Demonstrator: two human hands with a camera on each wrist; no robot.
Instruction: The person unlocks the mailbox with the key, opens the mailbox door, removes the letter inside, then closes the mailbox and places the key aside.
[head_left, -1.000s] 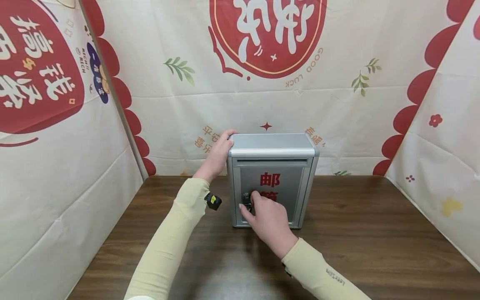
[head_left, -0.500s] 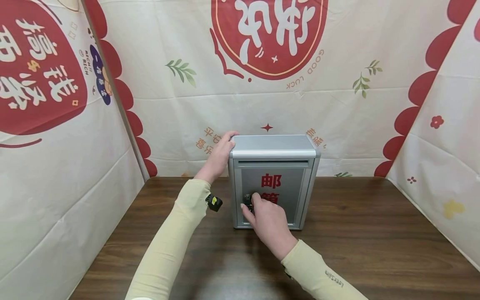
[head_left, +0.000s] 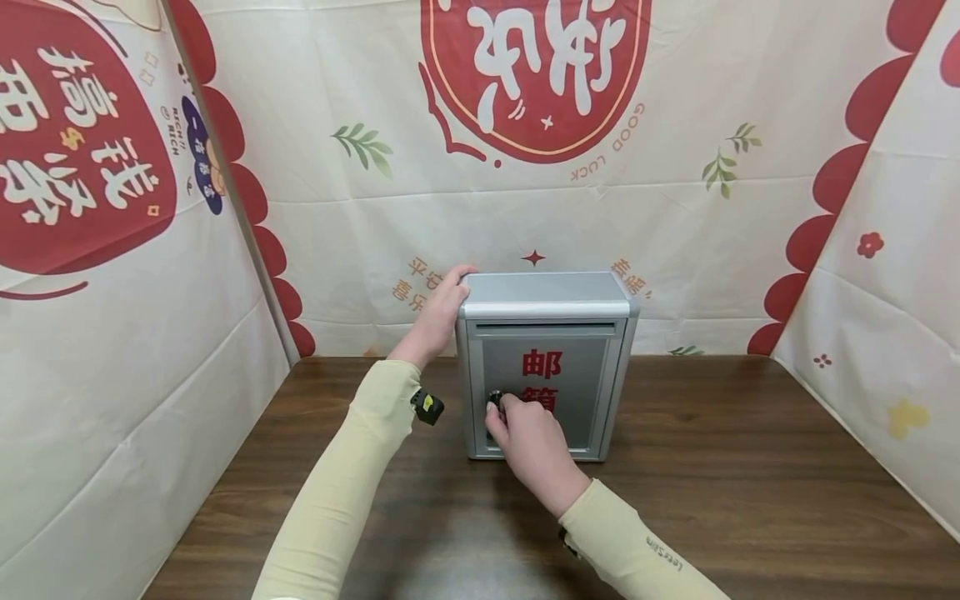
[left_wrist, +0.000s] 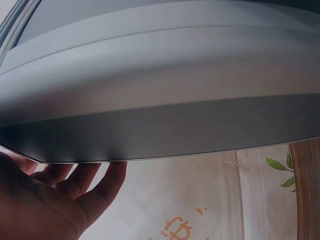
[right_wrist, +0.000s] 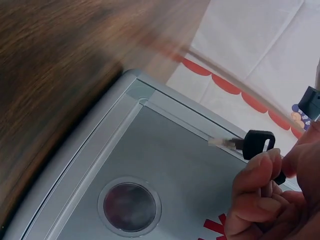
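Note:
A silver-grey metal mailbox point(head_left: 585, 375) with red characters stands upright on the table. My left hand point(head_left: 438, 317) grips its upper left corner; in the left wrist view that hand's bent fingers point(left_wrist: 102, 192) reach to the far edge of the mailbox point(left_wrist: 165, 70). At the lock on the left part of the front door, my right hand point(head_left: 536, 442) pinches a small black piece between thumb and fingers. Beside this grip, the right wrist view shows a black-headed key point(right_wrist: 257, 144) hanging, its blade pointing away from the right hand point(right_wrist: 272, 200). The lock itself is mostly hidden by the fingers.
The dark wood table point(head_left: 712, 475) extends around the mailbox. A printed cream cloth point(head_left: 465, 225) closes off the back and both sides. A mail slot point(head_left: 546, 326) runs along the top of the mailbox's front, and a round window point(right_wrist: 129, 206) shows low on the door.
My right hand's thumb and fingers have drawn closer together and turned slightly at the lock. The left hand and the mailbox stay in place.

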